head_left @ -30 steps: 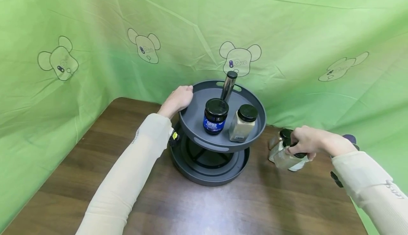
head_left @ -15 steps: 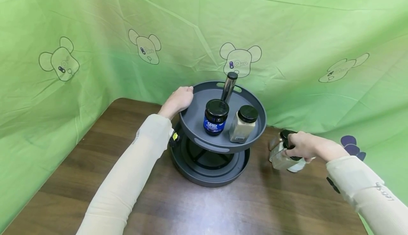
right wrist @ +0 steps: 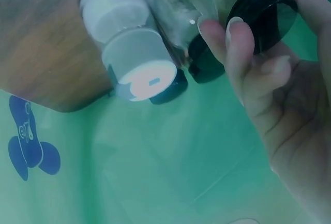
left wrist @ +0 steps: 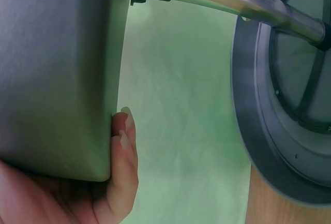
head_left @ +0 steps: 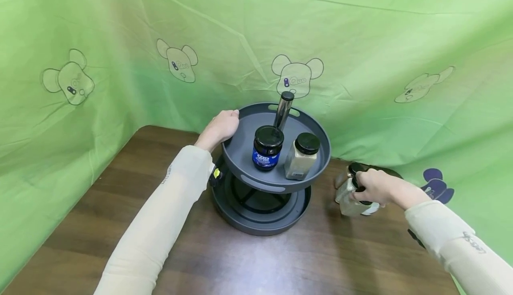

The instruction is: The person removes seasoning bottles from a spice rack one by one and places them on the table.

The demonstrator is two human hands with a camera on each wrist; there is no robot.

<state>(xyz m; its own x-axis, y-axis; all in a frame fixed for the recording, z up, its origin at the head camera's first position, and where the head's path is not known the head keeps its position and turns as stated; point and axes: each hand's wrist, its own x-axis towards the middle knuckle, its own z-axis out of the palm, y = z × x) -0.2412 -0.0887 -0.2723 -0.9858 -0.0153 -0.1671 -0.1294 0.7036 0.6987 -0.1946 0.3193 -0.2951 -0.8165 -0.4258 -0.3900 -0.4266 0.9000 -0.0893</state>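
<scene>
My left hand (head_left: 219,129) grips the left rim of a grey two-tier rack's upper tray (head_left: 252,123); in the left wrist view its fingers (left wrist: 122,175) curl under the tray (left wrist: 51,79). On that tray stand a dark jar with a blue label (head_left: 267,149) and a clear square jar of pale contents (head_left: 299,160), both black-lidded. To the right, on the table, my right hand (head_left: 377,186) holds a clear jar of pale contents (head_left: 349,207) by its black lid (right wrist: 258,19). Its fingers partly hide the lid in the head view.
Close beside the held jar are other black-lidded jars (head_left: 344,178) and a white bottle (right wrist: 129,38). The lower tray (head_left: 260,230) rests on the brown table (head_left: 192,259). A metal post (head_left: 283,111) rises behind the blue-labelled jar. Green cloth (head_left: 224,28) hangs behind.
My right hand has shifted slightly left with the jar under its fingers. The left hand keeps its hold on the tray rim. The head view has turned slightly.
</scene>
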